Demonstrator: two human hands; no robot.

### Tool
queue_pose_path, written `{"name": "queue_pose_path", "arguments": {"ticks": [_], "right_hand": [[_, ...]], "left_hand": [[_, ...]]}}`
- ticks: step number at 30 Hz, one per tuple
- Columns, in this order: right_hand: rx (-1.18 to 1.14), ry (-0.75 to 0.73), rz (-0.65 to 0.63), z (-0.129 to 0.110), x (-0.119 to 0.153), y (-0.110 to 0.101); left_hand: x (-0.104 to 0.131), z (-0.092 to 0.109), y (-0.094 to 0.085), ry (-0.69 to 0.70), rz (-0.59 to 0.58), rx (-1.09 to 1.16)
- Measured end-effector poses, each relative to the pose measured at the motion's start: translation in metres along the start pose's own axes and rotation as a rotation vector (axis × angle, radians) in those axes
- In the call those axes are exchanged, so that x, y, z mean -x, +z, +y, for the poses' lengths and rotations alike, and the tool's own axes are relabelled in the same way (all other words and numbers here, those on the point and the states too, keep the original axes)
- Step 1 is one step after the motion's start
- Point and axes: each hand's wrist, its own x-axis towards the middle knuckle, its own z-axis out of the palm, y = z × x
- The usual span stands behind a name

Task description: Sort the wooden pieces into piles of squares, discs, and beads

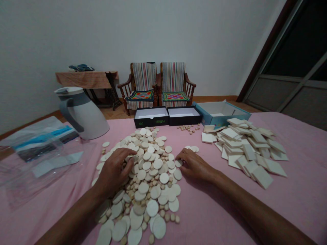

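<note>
And here we are at the pink cloth (204, 211), both bare hands at the big heap of pale round discs (152, 207), with little wooden pieces (133, 185) mixed all through it. The left hand (114, 168) is on the heap's left side, fingers bent and thumb apart, right in among the discs; whether it has one pinched, I can't tell from here. Over on the right edge, the right hand (196, 165) comes in low, fingertips curled at a single disc (178, 163), touching it, though how firmly it's gripped I can't make out. Just beyond that hand sits a small cluster of discs (192, 149), and farther back, a scatter of small wooden pieces (189, 128) in front of two open black boxes (152, 121). Beside those, an open blue box (219, 120), and nearer, off to the right, a loose mound of square tiles (245, 146). Look left: a white-and-gray jug (90, 117) stands upright near clear plastic packaging (51, 149). Behind it all, two wooden armchairs (144, 80) with striped covers are side by side against the wall.
</note>
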Motion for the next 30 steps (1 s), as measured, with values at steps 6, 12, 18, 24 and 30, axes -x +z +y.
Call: {"name": "queue_pose_path", "arguments": {"ticks": [6,12,18,24,30], "right_hand": [[0.271,0.153,0.161,0.022,-0.005,-0.016],[0.131,-0.007,0.279,0.023,-0.013,-0.005],[-0.060,-0.173,0.146,0.008,-0.017,0.027],[-0.087,-0.177,0.113,0.009,-0.022,0.031],[-0.025,-0.010,0.310,0.015,-0.019,0.024]], "left_hand": [[0.005,-0.008,0.014,0.075,-0.006,-0.022],[0.007,-0.007,0.021,0.163,-0.054,-0.036],[0.008,-0.006,0.022,0.166,-0.069,-0.043],[0.009,-0.006,0.021,0.147,-0.070,-0.039],[0.009,-0.006,0.022,0.150,-0.084,-0.030]]}}
